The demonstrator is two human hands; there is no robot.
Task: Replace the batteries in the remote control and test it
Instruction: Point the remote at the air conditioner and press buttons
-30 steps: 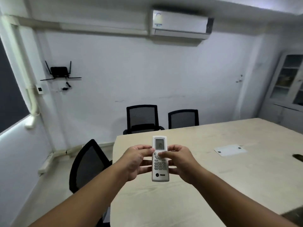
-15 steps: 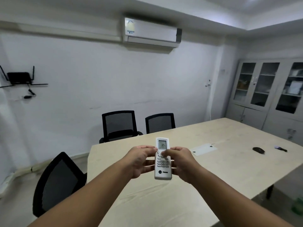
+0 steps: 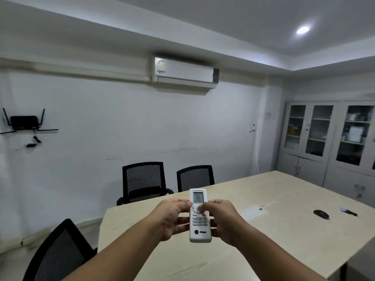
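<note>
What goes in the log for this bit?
step: testing | remote control: held by left hand and right hand | aimed: air conditioner

- The back of the remote control (image 3: 199, 216) and the fingers behind it are hidden; its button markings are too small to be read.
- Both forearms are cut off by the bottom edge.
- The chair (image 3: 58, 254) at 7 o'clock is cropped at the bottom edge.
- The cabinet (image 3: 332, 138) at 3 o'clock is cut by the right edge; its contents are blurred.
- The small dark object (image 3: 321, 213) on the table (image 3: 284, 250) cannot be identified.
</note>
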